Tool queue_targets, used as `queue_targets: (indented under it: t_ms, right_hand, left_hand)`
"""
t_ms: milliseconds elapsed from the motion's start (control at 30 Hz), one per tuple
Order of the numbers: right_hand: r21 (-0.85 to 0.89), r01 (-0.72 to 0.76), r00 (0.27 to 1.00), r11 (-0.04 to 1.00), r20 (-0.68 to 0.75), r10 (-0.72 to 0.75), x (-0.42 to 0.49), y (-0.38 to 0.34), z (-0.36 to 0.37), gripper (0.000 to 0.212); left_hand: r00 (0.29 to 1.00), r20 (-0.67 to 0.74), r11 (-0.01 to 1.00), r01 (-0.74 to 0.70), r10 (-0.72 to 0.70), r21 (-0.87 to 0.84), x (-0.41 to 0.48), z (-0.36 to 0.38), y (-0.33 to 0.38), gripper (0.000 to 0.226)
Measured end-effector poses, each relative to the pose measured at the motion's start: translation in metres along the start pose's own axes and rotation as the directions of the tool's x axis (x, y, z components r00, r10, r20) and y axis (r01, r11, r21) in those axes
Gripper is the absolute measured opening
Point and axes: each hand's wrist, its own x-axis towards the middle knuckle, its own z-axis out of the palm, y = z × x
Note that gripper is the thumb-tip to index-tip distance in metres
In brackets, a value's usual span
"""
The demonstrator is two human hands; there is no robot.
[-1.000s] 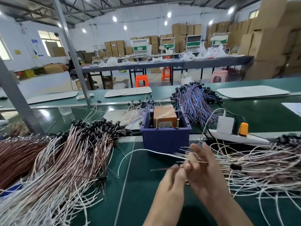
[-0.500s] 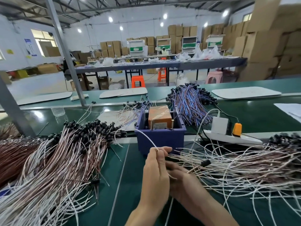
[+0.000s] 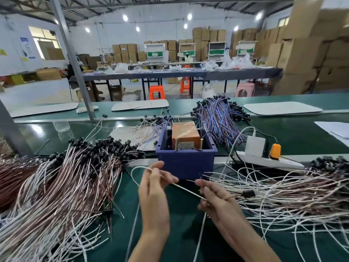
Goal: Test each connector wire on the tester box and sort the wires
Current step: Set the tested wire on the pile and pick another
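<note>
One white connector wire [image 3: 186, 189] stretches between my two hands just in front of the blue bin [image 3: 186, 163]. My left hand [image 3: 154, 188] pinches its looping white end. My right hand [image 3: 217, 198] pinches the wire's other part, with a brown lead end poking up from the fingers toward the bin. An orange tester box [image 3: 186, 134] with two upright brass pins sits inside that bin. A big sorted pile of pink-white wires [image 3: 62, 186] with black connectors lies left. A loose tangle of the same wires [image 3: 283, 193] spreads right.
A white power strip [image 3: 264, 159] with a white adapter and an orange plug lies right of the bin. Purple-blue wires [image 3: 221, 116] are heaped behind it. A grey steel post [image 3: 75, 72] rises at the back left. White sheets lie on the far green belt.
My hands have drawn apart: the left moved left with the white end, the right moved right and down, and the wire now runs taut between them.
</note>
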Motion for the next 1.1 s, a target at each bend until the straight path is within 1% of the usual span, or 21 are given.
queue_targets:
  t_ms: [33,67,100,133,167,200,267,300,333,400,433,467,533,600,667,733,800,867,933,1033,1100]
  right_hand:
    - [0.008,0.102,0.994,0.995,-0.049,-0.102,0.002,-0.002,-0.014,0.024]
    - [-0.007,0.119,0.986,0.993,-0.114,-0.119,0.001,-0.005,-0.019,0.023]
    - [-0.071,0.148,0.972,0.986,-0.176,-0.158,0.004,-0.016,-0.025,0.023]
    - [-0.092,0.196,0.961,0.976,-0.182,-0.21,0.004,-0.015,-0.026,0.024]
    - [-0.141,0.225,0.951,0.964,-0.184,-0.249,0.005,-0.008,-0.029,0.024]
    - [-0.16,0.234,0.939,0.959,-0.217,-0.265,0.006,-0.007,-0.031,0.023]
    - [-0.208,0.245,0.903,0.947,-0.307,-0.301,0.007,-0.016,-0.04,0.022]
    - [-0.248,0.239,0.892,0.939,-0.326,-0.314,0.007,-0.018,-0.04,0.022]
    - [-0.309,0.243,0.886,0.919,-0.314,-0.34,0.007,-0.017,-0.039,0.021]
    - [-0.387,0.263,0.878,0.884,-0.283,-0.385,0.005,-0.013,-0.032,0.018]
    - [-0.404,0.272,0.874,0.873,-0.276,-0.4,0.005,-0.013,-0.029,0.015]
    - [-0.421,0.288,0.865,0.86,-0.271,-0.422,0.004,-0.013,-0.027,0.013]
    - [-0.448,0.305,0.848,0.841,-0.274,-0.454,0.004,-0.014,-0.025,0.016]
    - [-0.464,0.325,0.828,0.824,-0.28,-0.485,0.003,-0.014,-0.023,0.022]
    - [-0.475,0.355,0.805,0.805,-0.283,-0.522,0.003,-0.013,-0.023,0.025]
    - [-0.503,0.385,0.768,0.774,-0.291,-0.57,0.006,-0.011,-0.021,0.024]
    - [-0.514,0.402,0.726,0.758,-0.326,-0.605,0.013,-0.011,-0.018,0.02]
    - [-0.513,0.431,0.674,0.742,-0.364,-0.643,0.024,-0.009,-0.013,0.009]
    - [-0.522,0.444,0.628,0.728,-0.398,-0.668,0.038,-0.009,-0.006,0.003]
    - [-0.54,0.464,0.578,0.702,-0.416,-0.702,0.052,-0.009,0.0,0.007]
    - [-0.536,0.485,0.571,0.691,-0.403,-0.715,0.057,-0.008,0.001,0.01]
  left_hand:
    - [0.998,-0.038,0.996,0.05,-0.053,-0.069,0.007,-0.005,0.003,0.028]
    - [0.992,-0.079,0.99,0.09,-0.099,-0.11,0.014,-0.012,0.005,0.029]
    - [0.982,-0.129,0.985,0.123,-0.139,-0.12,0.022,-0.019,0.006,0.03]
    - [0.968,-0.185,0.982,0.151,-0.17,-0.111,0.028,-0.027,0.007,0.029]
    - [0.953,-0.239,0.982,0.168,-0.183,-0.082,0.034,-0.035,0.007,0.028]
    - [0.942,-0.287,0.985,0.171,-0.173,-0.031,0.038,-0.044,0.005,0.028]
    - [0.941,-0.324,0.983,0.144,-0.099,0.116,0.04,-0.055,-0.001,0.03]
    - [0.954,-0.296,0.976,0.11,-0.05,0.19,0.039,-0.057,-0.004,0.031]
    - [0.969,-0.245,0.965,0.077,-0.013,0.251,0.035,-0.056,-0.007,0.034]
    - [0.99,-0.141,0.955,0.034,0.009,0.295,0.029,-0.049,-0.011,0.042]
    - [0.995,-0.102,0.957,0.024,0.006,0.288,0.028,-0.045,-0.014,0.04]
    - [0.998,-0.068,0.959,0.02,0.0,0.282,0.027,-0.042,-0.017,0.033]
    - [0.999,-0.019,0.965,0.038,-0.034,0.259,0.028,-0.037,-0.023,0.022]
    - [0.998,0.02,0.974,0.055,-0.06,0.219,0.027,-0.035,-0.028,0.024]
    - [0.997,0.03,0.977,0.059,-0.066,0.204,0.027,-0.03,-0.032,0.026]
    - [1.0,-0.009,0.975,0.023,-0.022,0.22,0.025,-0.024,-0.035,0.023]
    - [0.993,-0.078,0.955,-0.066,0.092,0.288,0.023,-0.018,-0.035,0.017]
    - [0.969,-0.123,0.924,-0.161,0.215,0.346,0.025,-0.011,-0.034,0.01]
    - [0.947,-0.149,0.903,-0.213,0.285,0.372,0.033,-0.002,-0.036,0.007]
    - [0.923,-0.145,0.859,-0.262,0.356,0.441,0.046,0.008,-0.043,0.011]
    - [0.901,-0.099,0.803,-0.322,0.423,0.503,0.051,0.011,-0.049,0.028]
